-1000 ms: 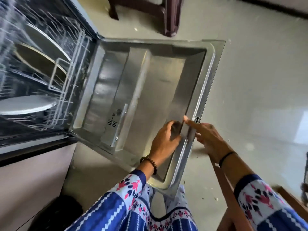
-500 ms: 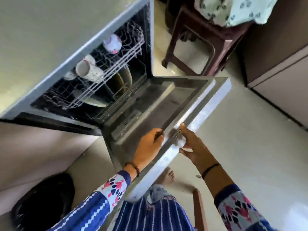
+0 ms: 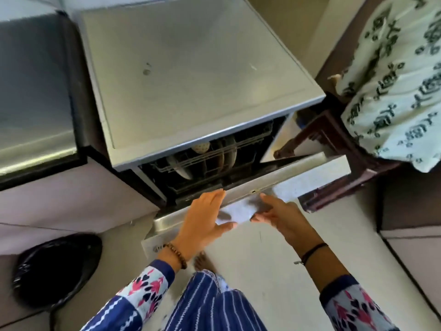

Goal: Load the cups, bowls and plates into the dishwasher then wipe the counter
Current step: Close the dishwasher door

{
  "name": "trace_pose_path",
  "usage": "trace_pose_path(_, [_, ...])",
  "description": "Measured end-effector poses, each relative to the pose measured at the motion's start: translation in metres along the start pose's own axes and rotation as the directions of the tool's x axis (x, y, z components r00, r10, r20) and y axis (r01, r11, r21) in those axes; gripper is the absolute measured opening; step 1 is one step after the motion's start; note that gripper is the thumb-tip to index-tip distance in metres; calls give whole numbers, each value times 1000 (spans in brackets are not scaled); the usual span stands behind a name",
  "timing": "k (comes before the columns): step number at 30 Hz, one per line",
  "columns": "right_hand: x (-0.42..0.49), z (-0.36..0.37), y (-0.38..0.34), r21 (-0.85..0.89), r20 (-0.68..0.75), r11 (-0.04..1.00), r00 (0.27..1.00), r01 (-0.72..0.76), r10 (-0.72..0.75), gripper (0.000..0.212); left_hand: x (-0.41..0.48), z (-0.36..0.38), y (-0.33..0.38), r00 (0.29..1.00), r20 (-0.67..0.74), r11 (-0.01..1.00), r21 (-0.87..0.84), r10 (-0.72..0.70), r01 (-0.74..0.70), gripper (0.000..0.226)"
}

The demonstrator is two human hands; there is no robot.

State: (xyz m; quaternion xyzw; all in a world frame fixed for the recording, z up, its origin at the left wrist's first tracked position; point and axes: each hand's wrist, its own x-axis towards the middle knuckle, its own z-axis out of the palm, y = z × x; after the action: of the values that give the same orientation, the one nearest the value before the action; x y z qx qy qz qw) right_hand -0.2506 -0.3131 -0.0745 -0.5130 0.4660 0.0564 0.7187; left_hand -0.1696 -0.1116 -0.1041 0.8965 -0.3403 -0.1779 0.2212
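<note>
- Dishwasher [image 3: 191, 68], grey box seen from above, centre of the scene. Flat top with a couple of small marks on it.
- Steel counter [image 3: 31, 80] to the left of the machine, dull shine, dark edge on its near side.
- Patterned cloth [image 3: 393, 80], pale green with dark print, draped at far right over a dark wooden stool [image 3: 334, 149] that stands just beside the machine.
- Black bin bag [image 3: 55, 268] on the floor, near left, mouth open.
- Door [image 3: 310, 175] of the dishwasher, tilted and ajar. Its top edge stands off from the body, leaving a gap.
- Rack [image 3: 238, 149] visible through that gap, dark wire, inside the machine.
- Plates [image 3: 230, 151] standing on edge in the rack. A speckled cup [image 3: 201, 146] sits just left of them, also in the rack. No bowls made out.
- Left hand [image 3: 202, 223] lies flat on the door near its left end. Fingers are straight and reach the top edge, thumb is splayed to the right. It grasps nothing.
- Right hand [image 3: 281, 216] just right of the left, fingers spread and near straight against the door's outer face, one digit up by the top edge. Some blur here, no grasp seen.
- Bare foot [image 3: 202, 260] on the floor below the door.
- Bead bracelet [image 3: 176, 253] on the left wrist and a thin black band [image 3: 312, 250] on the right.
</note>
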Motion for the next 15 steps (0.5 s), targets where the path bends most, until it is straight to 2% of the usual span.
trace_pose_path(2, [7,7,-22,-96,58,995,998,6,-1,35,5,-12,-3,998,-31,994,100,48,-45,81])
trace_pose_path(5, [16,19,-51,-218,135,976,990,-12,43,41,13,-28,3,1000,-5,986,163,21,-20,75])
trace_pose_path(10, [26,26,-89,-468,161,881,974,-70,162,42,26,-41,6,987,-152,905,426,54,17,58])
trace_pose_path(12, [30,26,-98,-537,179,842,968,-53,175,37,31,-47,7,974,-216,875,483,73,41,67])
trace_pose_path(15, [35,28,-107,-636,229,771,960,22,161,25,37,-58,10,950,-309,862,491,34,129,101])
